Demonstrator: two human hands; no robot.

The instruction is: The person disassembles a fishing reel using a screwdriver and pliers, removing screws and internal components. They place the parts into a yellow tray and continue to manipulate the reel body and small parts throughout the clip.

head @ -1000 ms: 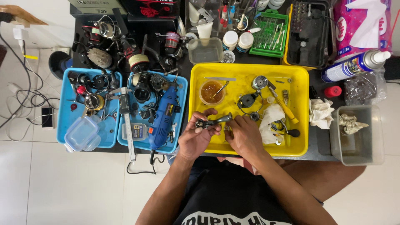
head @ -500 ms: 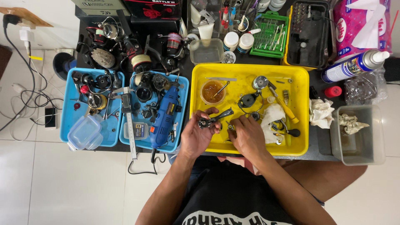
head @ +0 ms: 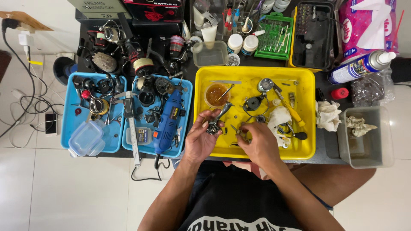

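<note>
Looking down on a dark worktable (head: 321,147) over white floor tiles. At left of the frame, lying in two blue trays (head: 68,128), reel parts and a blue rotary tool (head: 169,122). At lower centre, gripping a small grey reel part (head: 215,122) with curled left hand (head: 200,139) fingers, over the yellow tray (head: 306,111). Just beside, pinching a tiny piece with right hand (head: 257,143) fingertips; too small for telling. At right, resting, a clear grey bin (head: 368,141).
</note>
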